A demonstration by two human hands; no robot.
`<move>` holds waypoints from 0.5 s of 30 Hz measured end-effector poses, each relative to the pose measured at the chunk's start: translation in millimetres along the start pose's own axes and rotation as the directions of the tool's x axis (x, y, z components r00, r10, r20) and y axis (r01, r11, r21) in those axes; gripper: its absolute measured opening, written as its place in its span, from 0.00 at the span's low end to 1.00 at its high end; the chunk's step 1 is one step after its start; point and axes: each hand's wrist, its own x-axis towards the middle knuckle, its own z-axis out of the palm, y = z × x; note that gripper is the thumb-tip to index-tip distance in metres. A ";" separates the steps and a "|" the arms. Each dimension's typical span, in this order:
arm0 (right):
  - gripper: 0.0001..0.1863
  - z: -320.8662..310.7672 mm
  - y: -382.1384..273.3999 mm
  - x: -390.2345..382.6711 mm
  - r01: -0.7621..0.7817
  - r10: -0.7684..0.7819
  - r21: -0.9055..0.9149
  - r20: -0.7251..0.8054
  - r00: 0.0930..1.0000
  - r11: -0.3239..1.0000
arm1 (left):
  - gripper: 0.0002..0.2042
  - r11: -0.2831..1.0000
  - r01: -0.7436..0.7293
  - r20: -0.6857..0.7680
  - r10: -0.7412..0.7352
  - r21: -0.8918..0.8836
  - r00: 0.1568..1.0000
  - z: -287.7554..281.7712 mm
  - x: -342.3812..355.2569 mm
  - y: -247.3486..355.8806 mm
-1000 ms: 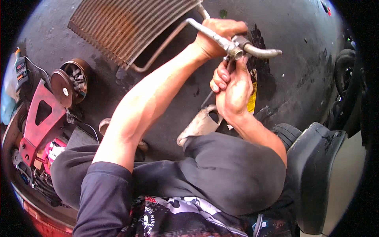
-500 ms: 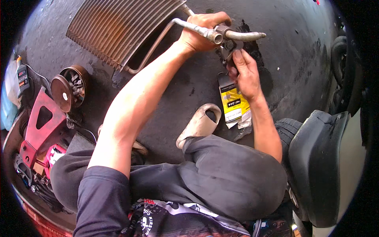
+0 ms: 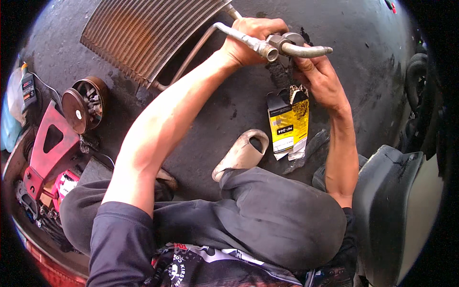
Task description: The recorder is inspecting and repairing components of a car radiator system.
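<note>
Our left grip clasped pipes of the finned cooler ahead; whether our right grip beside them was closed, we couldn't tell. Nearby lay a printed yellow-black box; farther left, a brown tin held grey pieces.

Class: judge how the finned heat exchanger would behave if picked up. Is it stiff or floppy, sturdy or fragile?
The finned heat exchanger is probably stiff, given its bent metal pipes; its thin, close-set fins likely dent easily.

Strong light whitens the left forearm, while fisheye distortion bends the dark-rimmed edges.
</note>
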 end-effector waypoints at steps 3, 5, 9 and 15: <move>0.17 16.1 -5.2 3.2 0.063 -0.062 0.022 -0.048 0.997 0.998 | 0.16 0.999 0.013 0.017 -0.012 -0.030 1.000 -3.2 -0.2 -1.2; 0.17 24.4 -6.5 1.2 0.054 -0.049 0.060 -0.071 0.996 0.997 | 0.16 0.998 0.025 0.010 -0.024 -0.054 1.000 -1.8 -2.0 -1.5; 0.18 33.7 -4.7 -6.8 -0.021 0.037 0.105 -0.161 0.986 0.994 | 0.13 0.999 0.035 -0.083 -0.035 -0.010 0.996 7.4 -7.8 5.9; 0.19 43.7 -5.0 -6.3 -0.068 0.110 0.189 -0.221 0.969 0.980 | 0.08 0.995 0.047 -0.192 -0.028 0.093 0.981 14.9 -13.2 -3.6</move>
